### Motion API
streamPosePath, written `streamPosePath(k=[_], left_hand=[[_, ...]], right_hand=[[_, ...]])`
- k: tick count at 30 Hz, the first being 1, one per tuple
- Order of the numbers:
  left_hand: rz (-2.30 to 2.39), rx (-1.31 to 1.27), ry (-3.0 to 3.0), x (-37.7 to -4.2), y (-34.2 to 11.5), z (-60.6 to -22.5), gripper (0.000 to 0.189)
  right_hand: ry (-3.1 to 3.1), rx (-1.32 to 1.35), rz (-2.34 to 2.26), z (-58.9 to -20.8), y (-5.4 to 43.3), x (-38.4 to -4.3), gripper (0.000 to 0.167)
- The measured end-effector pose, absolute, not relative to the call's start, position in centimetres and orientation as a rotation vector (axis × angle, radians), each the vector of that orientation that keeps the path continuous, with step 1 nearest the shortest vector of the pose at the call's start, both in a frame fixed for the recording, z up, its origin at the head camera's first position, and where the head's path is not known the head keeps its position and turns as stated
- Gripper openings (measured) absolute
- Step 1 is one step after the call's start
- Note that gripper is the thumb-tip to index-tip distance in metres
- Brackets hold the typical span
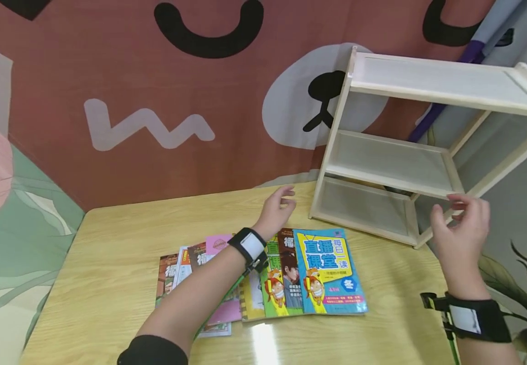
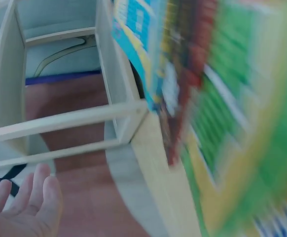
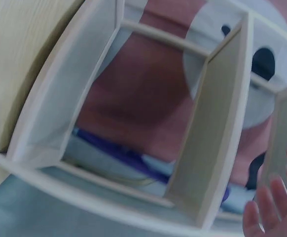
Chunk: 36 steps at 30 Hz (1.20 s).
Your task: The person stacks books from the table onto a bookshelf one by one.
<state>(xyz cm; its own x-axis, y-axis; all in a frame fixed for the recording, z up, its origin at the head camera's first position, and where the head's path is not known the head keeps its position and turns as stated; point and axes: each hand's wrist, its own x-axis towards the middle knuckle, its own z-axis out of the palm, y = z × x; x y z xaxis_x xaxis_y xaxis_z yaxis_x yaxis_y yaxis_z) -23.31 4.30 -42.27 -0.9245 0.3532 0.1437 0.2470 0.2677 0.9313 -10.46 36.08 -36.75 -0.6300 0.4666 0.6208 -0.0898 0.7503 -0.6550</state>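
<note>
A white wooden shelf [image 1: 386, 152] with three tiers stands at the back right of the table. My left hand [image 1: 276, 210] hovers above the fanned books, its fingers loosely bent and holding nothing. In the left wrist view the left hand [image 2: 25, 207] is near the shelf frame. My right hand [image 1: 464, 233] is raised by the shelf's right front side, also holding nothing. In the right wrist view the right hand [image 3: 276, 207] shows relaxed fingers. The top book is blue [image 1: 329, 274] with a yellow title panel; a green book [image 1: 272, 284] lies partly under the others.
More overlapping books and a pink one [image 1: 219, 243] spread left, partly hidden by the left forearm. The wooden table [image 1: 112, 243] meets a printed cloth backdrop [image 1: 153, 172] with a bear face. A purple pole [image 1: 427, 121] leans behind the shelf.
</note>
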Motion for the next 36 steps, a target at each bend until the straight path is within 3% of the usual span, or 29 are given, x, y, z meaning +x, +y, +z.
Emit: streamPosePath(k=[7,11,19,36], left_hand=[[1.735,0.548,2.477,-25.9,8.3,-42.3,0.047],[1.75,0.562,2.499,-27.3,9.7,-42.0,0.049],[1.618,0.597,2.574,-27.4,11.4,-41.6,0.044],[1.425,0.541,2.753,-27.1,12.4,-41.2,0.028]], right_hand=[[-1.978,-0.653,1.12,-37.6,39.1,-10.8,0.052],[-2.057,-0.784,1.181,-38.2,40.3,-11.8,0.057],[-2.22,-0.875,0.981,-39.5,41.1,-12.7,0.043],[-2.201,-0.733,0.819,-39.6,42.7,-13.4,0.034]])
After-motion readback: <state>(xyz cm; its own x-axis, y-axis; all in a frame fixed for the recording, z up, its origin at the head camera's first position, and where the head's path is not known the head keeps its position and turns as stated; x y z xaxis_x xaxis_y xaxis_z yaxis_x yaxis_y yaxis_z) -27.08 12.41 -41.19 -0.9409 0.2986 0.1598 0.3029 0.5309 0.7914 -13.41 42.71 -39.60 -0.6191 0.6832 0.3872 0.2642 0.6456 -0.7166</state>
